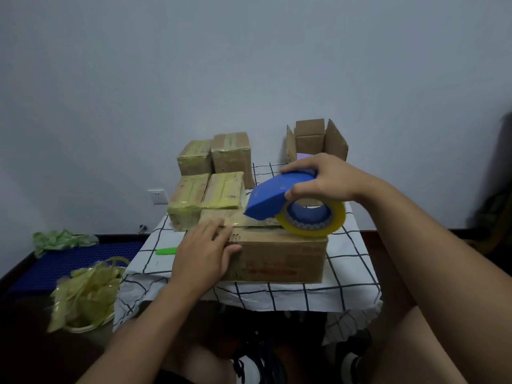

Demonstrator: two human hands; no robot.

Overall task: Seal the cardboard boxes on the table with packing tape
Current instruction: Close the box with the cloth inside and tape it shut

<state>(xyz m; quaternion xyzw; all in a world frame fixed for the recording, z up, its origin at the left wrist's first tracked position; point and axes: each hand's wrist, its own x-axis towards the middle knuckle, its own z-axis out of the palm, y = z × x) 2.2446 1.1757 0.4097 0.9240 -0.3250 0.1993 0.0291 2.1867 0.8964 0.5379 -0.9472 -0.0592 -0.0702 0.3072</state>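
Seen from your head camera, both of your bare forearms reach forward over a small counter (357, 275) covered with a white cloth checked in dark lines. Your left hand (203, 257) lies palm down on the near left corner of a brown cardboard box (277, 256) that sits at the front of the counter; its fingers (219, 231) are straight and slightly spread across the top edge, with the thumb hanging over the front face. Your right hand (322, 180) comes in from the right with the wrist raised, its fingers curled over the top of a blue plastic tape dispenser (273, 196) and the thumb tucked under its rear edge. The dispenser carries a roll of clear yellowish packing tape (313, 217), and the roll rests on the box's top near its right end, the dispenser's nose pointing left toward your left hand. A glossy strip of tape runs along the box's top seam between your two hands. Behind the box, at the counter's left, stand four smaller cardboard boxes wrapped in yellowish tape (213, 176), packed close together. At the far right corner stands an open cardboard box with its flaps up (318, 139). A green strip-shaped object (166, 250) lies on the cloth just left of your left hand.
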